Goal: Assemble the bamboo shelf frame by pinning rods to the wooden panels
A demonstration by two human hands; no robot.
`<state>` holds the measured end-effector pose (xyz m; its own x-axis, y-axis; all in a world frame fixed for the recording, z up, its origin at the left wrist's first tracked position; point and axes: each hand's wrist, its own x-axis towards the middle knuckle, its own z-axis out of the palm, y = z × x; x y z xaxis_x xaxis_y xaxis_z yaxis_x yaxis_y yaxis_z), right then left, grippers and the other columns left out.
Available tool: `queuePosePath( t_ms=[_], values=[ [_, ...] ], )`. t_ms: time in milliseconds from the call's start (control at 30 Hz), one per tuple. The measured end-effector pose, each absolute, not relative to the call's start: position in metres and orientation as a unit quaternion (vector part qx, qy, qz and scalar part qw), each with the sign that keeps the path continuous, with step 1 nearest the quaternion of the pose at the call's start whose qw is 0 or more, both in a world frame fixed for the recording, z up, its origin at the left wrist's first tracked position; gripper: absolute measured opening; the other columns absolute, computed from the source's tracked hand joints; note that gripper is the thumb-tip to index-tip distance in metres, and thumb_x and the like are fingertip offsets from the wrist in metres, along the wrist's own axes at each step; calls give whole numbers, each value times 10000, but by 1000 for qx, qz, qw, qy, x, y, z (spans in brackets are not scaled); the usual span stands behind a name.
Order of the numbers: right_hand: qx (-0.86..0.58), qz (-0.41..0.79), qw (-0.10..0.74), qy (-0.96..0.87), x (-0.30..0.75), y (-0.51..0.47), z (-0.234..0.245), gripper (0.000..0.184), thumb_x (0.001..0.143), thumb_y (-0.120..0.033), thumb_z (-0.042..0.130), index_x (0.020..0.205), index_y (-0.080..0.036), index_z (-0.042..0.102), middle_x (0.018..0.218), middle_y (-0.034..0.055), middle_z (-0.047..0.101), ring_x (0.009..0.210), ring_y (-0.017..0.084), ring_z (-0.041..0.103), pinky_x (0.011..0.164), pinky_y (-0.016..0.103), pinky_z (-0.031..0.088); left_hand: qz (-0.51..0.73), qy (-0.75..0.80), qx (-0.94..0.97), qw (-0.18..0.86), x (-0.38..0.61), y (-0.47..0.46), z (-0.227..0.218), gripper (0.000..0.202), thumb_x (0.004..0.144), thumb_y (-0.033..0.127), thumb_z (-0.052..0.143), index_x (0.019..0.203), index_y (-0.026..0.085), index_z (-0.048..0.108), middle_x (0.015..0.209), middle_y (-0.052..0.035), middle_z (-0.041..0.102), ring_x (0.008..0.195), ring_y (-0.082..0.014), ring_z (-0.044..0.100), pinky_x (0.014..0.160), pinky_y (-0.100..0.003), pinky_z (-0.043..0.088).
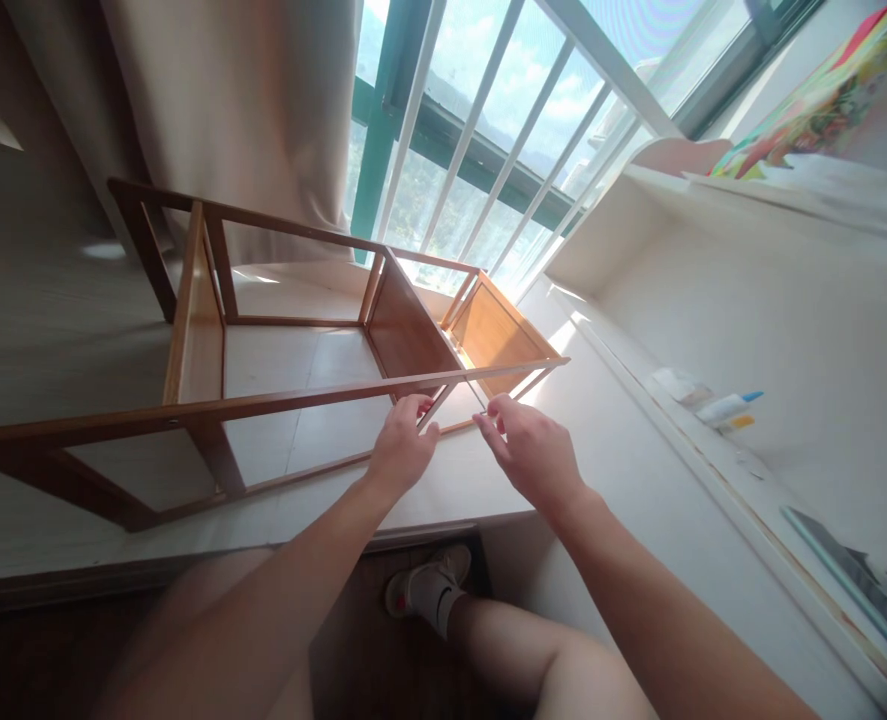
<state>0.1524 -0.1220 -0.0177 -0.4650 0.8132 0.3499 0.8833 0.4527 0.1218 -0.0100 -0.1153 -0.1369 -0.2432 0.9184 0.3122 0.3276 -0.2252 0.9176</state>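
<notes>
A wooden shelf frame (210, 330) lies on its side on a low pale platform (53, 330) by the window. My left hand (404, 448) curls its fingers around a thin slanted bar of the frame, just under the long front rail (278, 400). My right hand (527, 450) is a little to the right, fingers pinched together near the same bar; what it pinches is too small to make out. Two wooden shelf panels (405, 330) sit upright inside the frame.
A beige curtain (248, 110) hangs behind the frame, beside a barred window (503, 110). A white shelf unit (758, 330) on the right holds small tubes (728, 408) and a colourful book (825, 100). My bare legs and a slippered, socked foot (428, 590) are below.
</notes>
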Motion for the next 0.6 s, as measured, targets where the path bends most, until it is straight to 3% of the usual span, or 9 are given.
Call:
queuePosePath(
  t_ms=[233,467,600],
  values=[
    [-488,-158,112,-851,148,-119,-18,254,1010,-383,454,841,-215,544,722,7,661,652,166,591,549,276,208,525,541,576,316,-11,-114,-137,301,870,224,524,1165,221,583,1117,-47,697,1018,-218,650,943,-379,499],
    [-504,-154,105,-844,144,-119,-19,297,1028,-372,384,814,-215,518,662,7,624,579,161,542,545,275,187,511,516,593,347,-11,-112,-137,370,859,220,538,1228,232,562,1188,-32,695,1131,-207,637,1001,-355,482],
    [-525,-99,128,-835,143,-118,-20,308,1031,-354,350,819,-218,529,659,10,617,578,167,538,549,281,205,507,516,593,353,-11,-110,-138,361,859,232,538,1218,221,573,1163,-43,701,1102,-212,648,977,-358,497]
  ],
)
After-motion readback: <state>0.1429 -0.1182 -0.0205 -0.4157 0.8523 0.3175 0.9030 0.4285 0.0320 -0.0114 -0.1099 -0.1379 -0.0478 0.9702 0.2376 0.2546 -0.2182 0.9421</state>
